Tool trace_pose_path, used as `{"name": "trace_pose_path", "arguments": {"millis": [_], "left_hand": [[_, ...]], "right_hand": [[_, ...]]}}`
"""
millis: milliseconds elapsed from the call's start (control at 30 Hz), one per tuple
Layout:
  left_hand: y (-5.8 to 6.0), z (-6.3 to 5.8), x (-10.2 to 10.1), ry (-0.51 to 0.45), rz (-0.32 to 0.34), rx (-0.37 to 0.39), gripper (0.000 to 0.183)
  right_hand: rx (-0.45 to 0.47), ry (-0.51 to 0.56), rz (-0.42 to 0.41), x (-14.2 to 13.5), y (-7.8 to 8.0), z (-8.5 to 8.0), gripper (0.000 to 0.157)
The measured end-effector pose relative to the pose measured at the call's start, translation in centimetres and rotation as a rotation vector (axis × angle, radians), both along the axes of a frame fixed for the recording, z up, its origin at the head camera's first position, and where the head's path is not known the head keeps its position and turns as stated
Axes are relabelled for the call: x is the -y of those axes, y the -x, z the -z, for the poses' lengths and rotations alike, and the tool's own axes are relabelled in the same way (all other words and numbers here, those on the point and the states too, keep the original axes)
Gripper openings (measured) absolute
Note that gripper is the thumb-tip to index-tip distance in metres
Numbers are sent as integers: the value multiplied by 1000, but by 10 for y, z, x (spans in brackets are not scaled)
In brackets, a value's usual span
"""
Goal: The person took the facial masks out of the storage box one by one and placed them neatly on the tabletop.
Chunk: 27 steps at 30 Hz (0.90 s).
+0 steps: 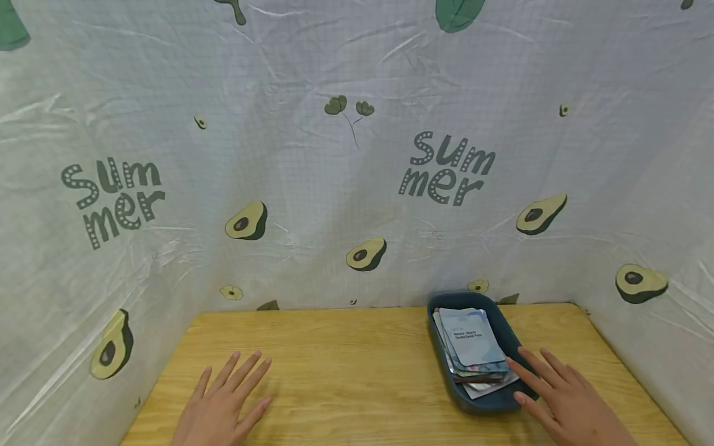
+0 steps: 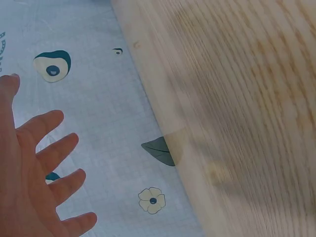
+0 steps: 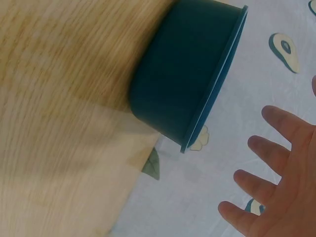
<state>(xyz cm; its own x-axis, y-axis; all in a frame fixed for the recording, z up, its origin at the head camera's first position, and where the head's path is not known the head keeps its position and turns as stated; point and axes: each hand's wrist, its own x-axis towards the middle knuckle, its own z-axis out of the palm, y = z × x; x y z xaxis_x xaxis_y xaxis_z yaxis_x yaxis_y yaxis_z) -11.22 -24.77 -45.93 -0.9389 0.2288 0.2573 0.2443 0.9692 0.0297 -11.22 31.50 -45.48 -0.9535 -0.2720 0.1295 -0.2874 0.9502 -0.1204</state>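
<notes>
Both hands are raised over the wooden table with fingers spread, holding nothing. My left hand (image 1: 223, 402) is over the left part of the table, away from any object; the left wrist view shows its palm side and spread fingers (image 2: 59, 153). My right hand (image 1: 566, 396) hovers at the near right corner of a dark blue plastic basin (image 1: 468, 402), its fingertips overlapping the rim in the head view. Inside the basin lies a stack of flat packets, the top one a pale blue sachet (image 1: 471, 344) with small print. From the right wrist, the basin's outer wall (image 3: 173, 69) shows.
The light wooden table (image 1: 334, 371) meets a white plastic sheet (image 1: 301, 173) at the back and both sides. Printed avocados, leaves, flowers and the word "summer" decorate the sheet. The basin stands at the table's back right, close to the rear sheet.
</notes>
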Motion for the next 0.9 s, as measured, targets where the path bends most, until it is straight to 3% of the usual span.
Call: {"name": "trace_pose_path", "arguments": {"millis": [433, 600, 900], "left_hand": [[-2, 1, -4, -42, 30, 84, 53], [-2, 8, -14, -53, 84, 43, 50], [0, 15, -30, -67, 181, -101, 48]], "right_hand": [[9, -17, -35, -6, -1, -1, 47], [45, 33, -7, -15, 0, -1, 49], [170, 157, 70, -33, 3, 1, 53]]}}
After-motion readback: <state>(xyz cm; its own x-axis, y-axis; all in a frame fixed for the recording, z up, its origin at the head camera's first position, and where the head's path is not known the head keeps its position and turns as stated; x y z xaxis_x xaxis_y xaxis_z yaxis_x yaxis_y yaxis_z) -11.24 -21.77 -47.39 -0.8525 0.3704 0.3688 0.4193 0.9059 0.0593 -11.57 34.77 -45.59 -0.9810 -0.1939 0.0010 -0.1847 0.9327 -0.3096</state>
